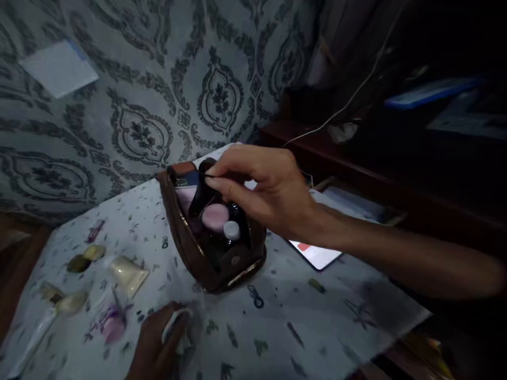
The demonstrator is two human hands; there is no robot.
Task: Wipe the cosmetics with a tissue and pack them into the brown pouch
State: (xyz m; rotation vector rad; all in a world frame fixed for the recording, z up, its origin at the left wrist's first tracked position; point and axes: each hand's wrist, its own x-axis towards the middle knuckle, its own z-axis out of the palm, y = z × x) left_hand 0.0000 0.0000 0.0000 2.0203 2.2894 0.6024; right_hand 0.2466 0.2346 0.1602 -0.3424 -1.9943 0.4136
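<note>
An unzipped brown pouch (182, 248) stands on the patterned white cloth. Inside it show a pink round lid (215, 217), a white cap (232, 230) and other dark items. Over the pouch, my right hand (273, 190) pinches a dark item (202, 192), whose lower end is down in the pouch; what it is I cannot make out. My left hand (158, 343), at the bottom edge, is closed around a crumpled white cloth or tissue (174, 322), in front of the pouch.
Left of the pouch lie a cream tube (127, 274), a pink-capped bottle (113, 324), a brush (35, 340) and small yellowish containers (94, 252). A lit phone (320, 257) is under my right forearm. Behind rises a patterned wall (142, 126); dark red furniture (356, 174) stands right.
</note>
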